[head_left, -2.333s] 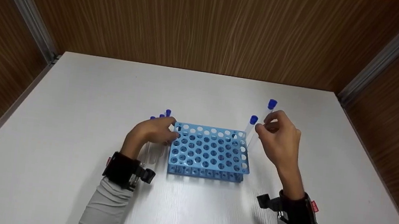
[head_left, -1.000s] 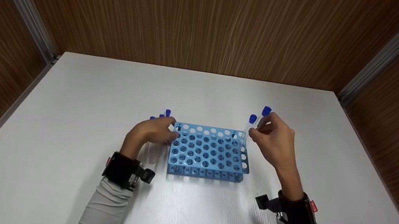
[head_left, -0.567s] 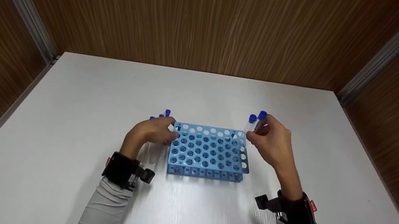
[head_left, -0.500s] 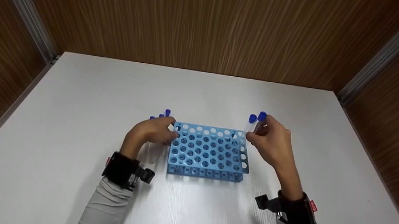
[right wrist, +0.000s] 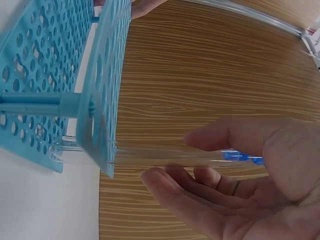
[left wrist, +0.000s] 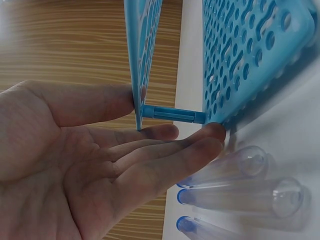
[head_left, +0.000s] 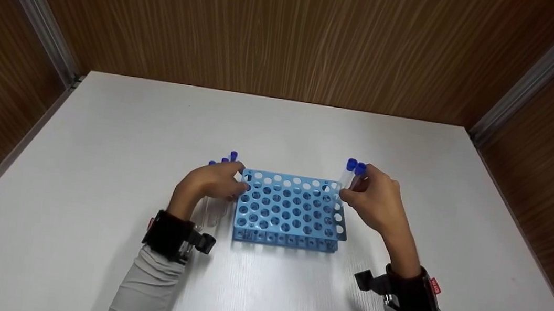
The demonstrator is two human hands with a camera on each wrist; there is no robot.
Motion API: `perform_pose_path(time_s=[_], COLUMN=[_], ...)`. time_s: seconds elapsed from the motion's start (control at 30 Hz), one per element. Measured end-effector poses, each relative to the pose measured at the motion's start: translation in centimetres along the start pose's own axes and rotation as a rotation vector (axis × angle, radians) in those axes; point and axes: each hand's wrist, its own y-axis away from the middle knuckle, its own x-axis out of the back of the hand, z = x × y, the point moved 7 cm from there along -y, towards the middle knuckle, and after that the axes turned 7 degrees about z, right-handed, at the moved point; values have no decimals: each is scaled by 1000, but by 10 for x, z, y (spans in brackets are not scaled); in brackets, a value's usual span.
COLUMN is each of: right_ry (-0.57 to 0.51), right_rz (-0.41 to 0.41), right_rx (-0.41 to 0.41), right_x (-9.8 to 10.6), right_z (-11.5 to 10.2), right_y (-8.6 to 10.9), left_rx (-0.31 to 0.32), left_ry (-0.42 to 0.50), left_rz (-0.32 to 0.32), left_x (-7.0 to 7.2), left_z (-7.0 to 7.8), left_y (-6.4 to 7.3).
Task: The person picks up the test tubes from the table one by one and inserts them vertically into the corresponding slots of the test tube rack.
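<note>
Left hand [head_left: 213,179]: has the near end of the blue rack [head_left: 288,233], thumb [left wrist: 95,105] on the upper face of the top plate, index finger reaching past and under that plate's edge. Its other fingers extend down toward the base, tips at or very near the base edge. Gap between thumb and fingers is narrow at the plate.

Loose tubes [left wrist: 240,197]: three, clear with blue caps, lying just beside and below the left fingers, on the side away from the rack. Caps point away from the person, rounded ends toward the person.

Right hand [head_left: 380,197]: holds one clear tube, thumb [right wrist: 220,135] on one side and fingertips on the other, spaced only a tube's thickness apart. Blue cap [head_left: 360,169] of the held tube sits above the fingertips; its body slants down toward the rack's far corner.

Second tube [head_left: 351,164]: stands in that corner just beyond the right fingertips, blue cap close against the held one. In the right wrist view the two bodies overlap; cannot tell whether the held tube has entered a hole. One rounded end shows below the top plate, near the base.

White table [head_left: 260,291] lies beneath both hands.
</note>
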Motion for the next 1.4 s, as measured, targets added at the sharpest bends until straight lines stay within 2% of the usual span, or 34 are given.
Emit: perform_pose_path(time_s=[0.4, 1.4], right_ry=[22, 31], right_rz=[-58, -98], right_rx=[-2, -20], right_x=[-3, -9], right_z=[0, 5], right_y=[1, 0], left_rx=[0, -8], left_ry=[-16, 2], left_rz=[-5, -12], left_x=[1, -1], left_z=[2, 1], left_y=[3, 0])
